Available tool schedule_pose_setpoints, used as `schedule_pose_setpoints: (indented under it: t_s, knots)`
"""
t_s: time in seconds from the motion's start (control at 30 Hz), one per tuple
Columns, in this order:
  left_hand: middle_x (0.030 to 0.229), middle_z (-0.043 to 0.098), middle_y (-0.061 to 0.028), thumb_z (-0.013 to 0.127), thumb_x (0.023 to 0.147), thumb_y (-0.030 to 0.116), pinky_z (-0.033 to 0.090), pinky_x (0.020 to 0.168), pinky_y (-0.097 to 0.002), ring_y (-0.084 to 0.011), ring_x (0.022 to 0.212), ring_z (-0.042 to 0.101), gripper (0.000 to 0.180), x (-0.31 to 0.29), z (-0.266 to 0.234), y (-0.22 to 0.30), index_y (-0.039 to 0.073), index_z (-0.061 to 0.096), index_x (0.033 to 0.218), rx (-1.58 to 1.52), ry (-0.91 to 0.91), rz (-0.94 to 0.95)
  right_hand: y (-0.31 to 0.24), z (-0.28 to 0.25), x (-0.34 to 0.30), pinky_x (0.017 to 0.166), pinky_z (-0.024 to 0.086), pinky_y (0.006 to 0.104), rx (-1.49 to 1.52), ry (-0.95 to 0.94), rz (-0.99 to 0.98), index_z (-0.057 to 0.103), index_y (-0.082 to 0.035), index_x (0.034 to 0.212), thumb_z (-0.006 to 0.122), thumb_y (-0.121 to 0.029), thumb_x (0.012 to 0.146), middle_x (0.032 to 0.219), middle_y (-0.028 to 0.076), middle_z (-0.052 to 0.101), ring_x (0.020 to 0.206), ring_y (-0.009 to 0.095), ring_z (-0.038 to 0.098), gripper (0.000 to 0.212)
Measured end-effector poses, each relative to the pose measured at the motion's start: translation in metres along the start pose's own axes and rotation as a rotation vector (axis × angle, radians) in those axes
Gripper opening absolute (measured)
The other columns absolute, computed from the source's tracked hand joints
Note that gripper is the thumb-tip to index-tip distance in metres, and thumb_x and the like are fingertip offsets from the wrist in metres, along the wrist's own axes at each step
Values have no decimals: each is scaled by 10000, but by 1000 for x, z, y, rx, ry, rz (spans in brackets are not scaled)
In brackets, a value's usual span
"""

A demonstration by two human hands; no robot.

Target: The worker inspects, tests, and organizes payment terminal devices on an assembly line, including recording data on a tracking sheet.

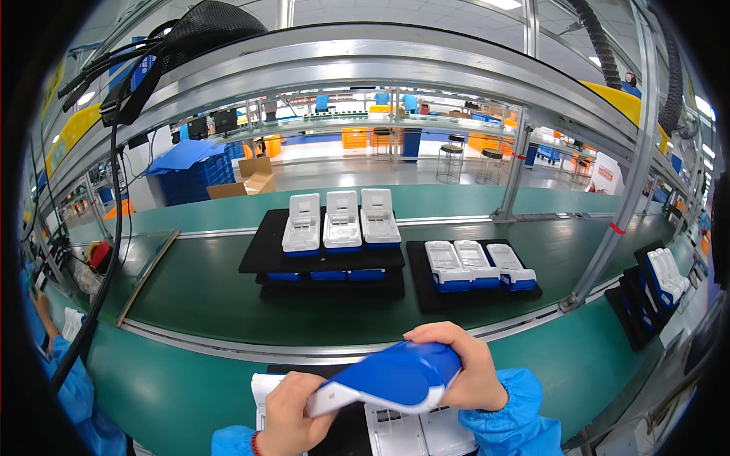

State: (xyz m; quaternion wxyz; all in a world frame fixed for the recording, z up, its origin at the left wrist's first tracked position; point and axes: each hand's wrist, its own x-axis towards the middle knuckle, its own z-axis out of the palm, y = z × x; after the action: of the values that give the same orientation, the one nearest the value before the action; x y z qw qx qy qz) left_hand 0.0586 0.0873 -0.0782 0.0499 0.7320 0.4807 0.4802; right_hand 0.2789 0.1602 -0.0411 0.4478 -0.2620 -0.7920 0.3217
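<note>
Between my two hands a blue-and-white plastic device housing (399,376) is raised above the bench, blue face up and slightly smeared by motion. My left hand (293,410) grips its white narrow end. Around the wider blue end on the right, the fingers of my right hand (464,365) are closed. Beneath it, more white housings (395,432) lie open on a black foam board, partly covered by my hands and the held piece. Another white housing (262,391) shows just behind my left hand.
Ahead on the green conveyor (205,304), a stack of black boards (266,228) carries three upright housings (342,220). Right of it, another black board (426,300) bears three more. Metal posts (623,190) frame the line. At far left, a co-worker's blue sleeve (72,387) shows beside a hanging black cable (106,281).
</note>
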Motion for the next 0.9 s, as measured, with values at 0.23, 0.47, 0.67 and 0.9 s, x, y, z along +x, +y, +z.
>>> schedule_pose_setpoints:
  t_s: [0.23, 0.47, 0.67, 0.9]
  knots:
    - [1117, 403, -139, 772, 498, 190, 299, 893, -349, -252, 1018, 406, 987, 15, -25, 14, 5, 215, 1291, -433, -618, -49, 1, -4, -1, 844, 413, 342, 128, -294, -471, 514, -79, 1092, 714, -120, 629, 1164, 165, 438, 1029, 309, 473, 506]
    - [1013, 451, -140, 727, 424, 106, 349, 783, -393, -291, 889, 452, 687, 21, -24, 29, 11, 476, 1056, 364, -188, 130, -17, -17, 2, 901, 358, 374, -197, -464, -232, 406, -19, 1194, 760, -330, 569, 1229, 204, 334, 1103, 352, 388, 783]
    - [1077, 419, -139, 661, 403, 48, 303, 851, -431, -333, 995, 381, 814, 15, -27, 29, 50, 422, 1180, 407, -213, 166, -24, 0, -3, 808, 443, 351, -386, -330, -237, 415, 26, 1145, 743, -336, 566, 1072, 217, 465, 976, 362, 496, 757]
    - [1068, 429, -137, 655, 414, 34, 307, 846, -428, -331, 983, 388, 786, 16, -34, 32, 63, 434, 1168, 416, -229, 128, -19, 5, -6, 881, 398, 391, -453, -364, -192, 349, 42, 1172, 687, -297, 627, 1110, 207, 448, 1077, 405, 426, 725]
